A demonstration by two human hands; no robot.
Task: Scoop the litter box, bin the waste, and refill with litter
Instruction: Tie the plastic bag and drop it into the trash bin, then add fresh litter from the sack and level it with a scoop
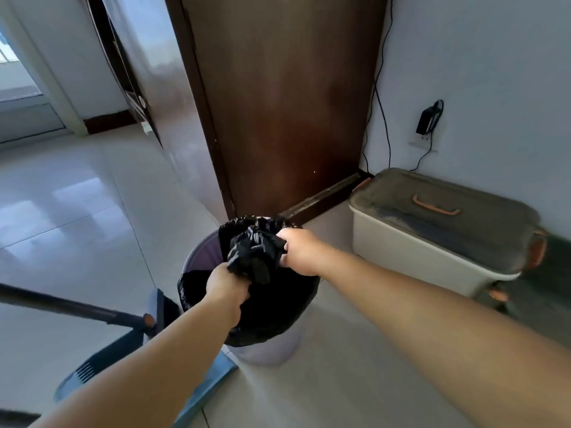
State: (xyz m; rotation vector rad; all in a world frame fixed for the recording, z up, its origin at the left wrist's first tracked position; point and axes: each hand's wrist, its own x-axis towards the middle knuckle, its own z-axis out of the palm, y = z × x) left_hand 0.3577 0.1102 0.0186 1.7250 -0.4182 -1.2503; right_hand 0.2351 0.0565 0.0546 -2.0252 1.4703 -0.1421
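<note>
Hands meet above the pale bin [197,257]: left hand [224,284] and right hand [301,251] each clench the gathered neck of the black bag [256,251] lining it. Behind (against the wall) sits a lidded box [432,230]; a dustpan [102,362] lies beside the bin.

place: home, room corner by a doorway | signs: glossy tiled floor [77,211]; dark wooden door [284,103]; wall-socket charger [428,118]; lidded storage box [432,230]; lined waste bin [197,257]; long-handled dustpan [102,362]
</note>
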